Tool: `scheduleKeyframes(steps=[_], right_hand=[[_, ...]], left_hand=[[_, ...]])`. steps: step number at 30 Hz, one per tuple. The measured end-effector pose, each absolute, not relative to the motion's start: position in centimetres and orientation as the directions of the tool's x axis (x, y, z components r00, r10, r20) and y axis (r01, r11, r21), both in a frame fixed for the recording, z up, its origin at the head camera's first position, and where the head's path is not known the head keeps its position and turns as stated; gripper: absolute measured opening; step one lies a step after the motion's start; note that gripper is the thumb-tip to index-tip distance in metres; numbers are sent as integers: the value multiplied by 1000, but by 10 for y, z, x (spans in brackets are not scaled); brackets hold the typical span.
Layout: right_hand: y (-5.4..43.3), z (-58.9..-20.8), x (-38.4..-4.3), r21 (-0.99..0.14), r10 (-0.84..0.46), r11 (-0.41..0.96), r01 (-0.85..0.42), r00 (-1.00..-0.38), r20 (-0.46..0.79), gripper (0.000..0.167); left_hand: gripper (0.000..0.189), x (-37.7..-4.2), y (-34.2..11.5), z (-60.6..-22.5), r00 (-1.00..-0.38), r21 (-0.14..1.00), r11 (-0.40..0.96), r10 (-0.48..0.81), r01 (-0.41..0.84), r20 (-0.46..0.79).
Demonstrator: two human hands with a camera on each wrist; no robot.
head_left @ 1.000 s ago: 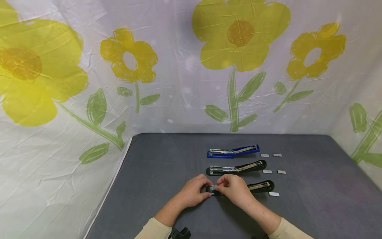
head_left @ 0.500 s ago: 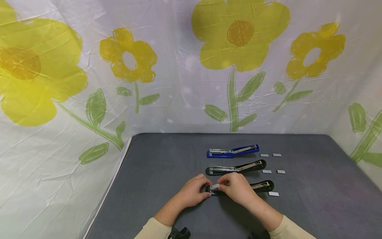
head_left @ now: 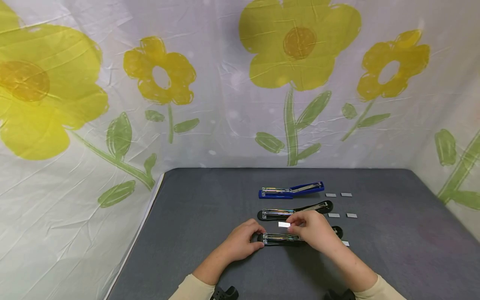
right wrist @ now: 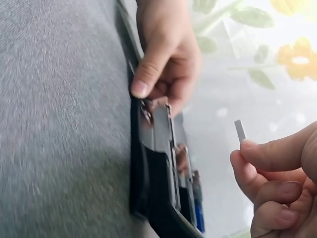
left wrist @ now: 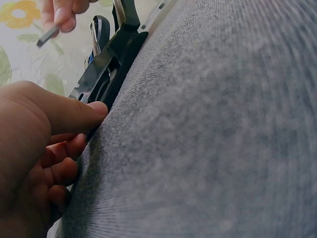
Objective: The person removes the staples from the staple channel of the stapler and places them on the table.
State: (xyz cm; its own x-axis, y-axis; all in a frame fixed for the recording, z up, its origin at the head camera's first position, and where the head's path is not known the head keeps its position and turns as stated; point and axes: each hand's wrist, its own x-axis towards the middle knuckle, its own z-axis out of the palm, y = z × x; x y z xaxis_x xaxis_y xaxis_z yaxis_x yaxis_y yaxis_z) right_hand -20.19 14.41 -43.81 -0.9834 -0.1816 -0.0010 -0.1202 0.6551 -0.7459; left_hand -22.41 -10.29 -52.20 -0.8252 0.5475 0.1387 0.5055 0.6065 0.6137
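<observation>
In the head view my left hand pinches the left end of the nearest black stapler, which lies opened out with its metal magazine facing up. The left wrist view shows that thumb pressed against the stapler's end. My right hand holds a short strip of staples between thumb and fingertips, raised above the stapler and apart from it. The right wrist view shows the staple strip edge-on. My right hand covers the stapler's hinge area in the head view.
Behind lie a second opened black stapler and an opened blue stapler. Several staple strips rest to their right, one partly behind my right wrist. The grey table meets a flowered curtain at its back.
My right hand has lifted the staple strip off the nearest stapler's magazine and moved it to the right and up, uncovering the magazine. The left hand stays in place.
</observation>
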Motion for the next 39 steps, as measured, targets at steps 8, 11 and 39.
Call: scheduleKeyframes(steps=[8, 11, 39], right_hand=[[171, -430, -197, -735, -201, 657, -168, -979, 44, 10], [182, -427, -194, -728, -190, 667, -159, -981, 40, 10], [277, -432, -174, -648, -110, 750, -130, -991, 71, 11]], left_hand=[[24, -225, -103, -524, -824, 605, 612, 550, 509, 138], [24, -225, -103, -525, -826, 602, 619, 549, 505, 128], [25, -225, -102, -522, -834, 624, 613, 540, 484, 116]])
